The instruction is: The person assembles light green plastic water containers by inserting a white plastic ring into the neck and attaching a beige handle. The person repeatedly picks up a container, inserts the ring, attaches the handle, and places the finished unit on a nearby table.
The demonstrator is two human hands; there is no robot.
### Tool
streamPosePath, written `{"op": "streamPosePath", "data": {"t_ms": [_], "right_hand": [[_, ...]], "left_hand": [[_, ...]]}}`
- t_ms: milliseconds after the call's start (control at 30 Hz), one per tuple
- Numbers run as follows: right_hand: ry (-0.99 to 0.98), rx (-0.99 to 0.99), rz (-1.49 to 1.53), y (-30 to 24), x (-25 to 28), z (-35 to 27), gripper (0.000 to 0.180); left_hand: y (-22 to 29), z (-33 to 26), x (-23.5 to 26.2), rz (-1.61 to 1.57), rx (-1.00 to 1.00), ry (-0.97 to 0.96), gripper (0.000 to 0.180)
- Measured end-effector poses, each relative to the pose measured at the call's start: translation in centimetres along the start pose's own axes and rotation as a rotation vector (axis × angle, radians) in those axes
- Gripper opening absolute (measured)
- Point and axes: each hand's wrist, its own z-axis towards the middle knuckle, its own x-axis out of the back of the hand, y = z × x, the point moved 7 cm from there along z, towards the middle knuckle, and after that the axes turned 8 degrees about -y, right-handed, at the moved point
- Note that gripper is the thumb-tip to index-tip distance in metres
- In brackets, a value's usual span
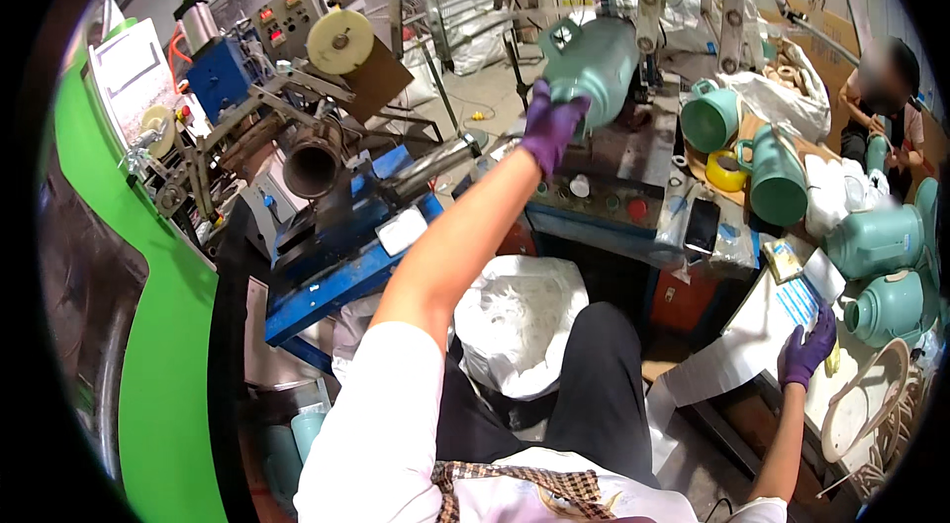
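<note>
My left hand (pixel 555 127), in a purple glove, reaches forward and grips the neck end of a teal plastic jug (pixel 604 58). The jug lies tilted at the machine ahead, its handle toward the upper left. On the right, my right hand (pixel 807 347), also gloved in purple, rests at the edge of a white strip of labels (pixel 727 355) with blue print. Thumb and fingers of that hand look spread apart, with nothing visible between them. A small yellow-and-white packet (pixel 783 261) lies just beyond it.
More teal jugs (pixel 777 177) stand and lie at the right, near yellow tape (pixel 726 171) and a phone (pixel 702 228). A white sack (pixel 522 325) sits between my knees. Machinery with a blue frame (pixel 346 276) occupies the left. Another person (pixel 884 112) sits at the far right.
</note>
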Motion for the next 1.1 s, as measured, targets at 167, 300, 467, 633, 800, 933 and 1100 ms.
{"op": "streamPosePath", "data": {"t_ms": [167, 300, 467, 633, 800, 933, 1100], "right_hand": [[-0.034, -0.068, 0.113, -1.4, 0.5, -0.1, 0.078], [-0.086, 0.006, 0.049, 0.5, -0.1, -0.4, 0.072], [-0.049, -0.137, 0.341, 4.9, -1.4, -0.4, 0.060], [-0.270, 0.191, 0.597, -8.6, -4.9, -3.4, 0.058], [-0.637, 0.305, 1.052, -30.0, -3.9, -8.2, 0.056], [-0.896, 0.384, 1.413, -44.3, 1.5, -9.0, 0.055], [-1.141, 0.577, 1.672, -56.5, 8.0, -10.3, 0.051]], "left_hand": [[-2.7, 7.8, -0.2, 0.223, 0.043, -0.184, 0.055], [0.1, 5.6, -1.2, 0.490, -0.059, -0.355, 0.050], [4.3, -12.2, 4.0, 0.260, -0.242, -0.220, 0.035], [-1.8, -43.7, 18.7, -0.139, -0.020, 0.230, 0.038], [-1.6, -85.2, 27.4, 0.656, 0.720, 1.141, 0.025], [-5.9, -106.0, 23.8, -0.765, 0.612, 1.961, 0.040], [-9.6, -105.6, 28.0, -0.849, 0.287, 1.929, 0.057]]}}
